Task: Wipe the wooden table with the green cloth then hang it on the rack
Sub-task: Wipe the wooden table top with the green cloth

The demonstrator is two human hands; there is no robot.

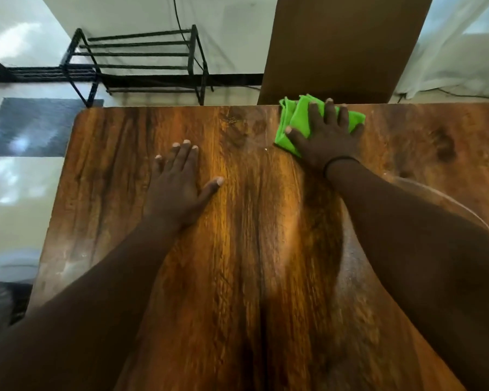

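The wooden table fills most of the view. A folded green cloth lies near the table's far edge, right of centre. My right hand presses flat on top of it with fingers spread, covering its middle. Flat on the bare wood to the left of the cloth rests my left hand, fingers apart, holding nothing. A black metal rack with horizontal bars stands on the floor beyond the table's far left corner.
A brown board or panel stands upright behind the table's far edge, just beyond the cloth. White curtains hang at the far right. A curved transparent rim shows beside my right forearm. The pale floor has a dark mat at left.
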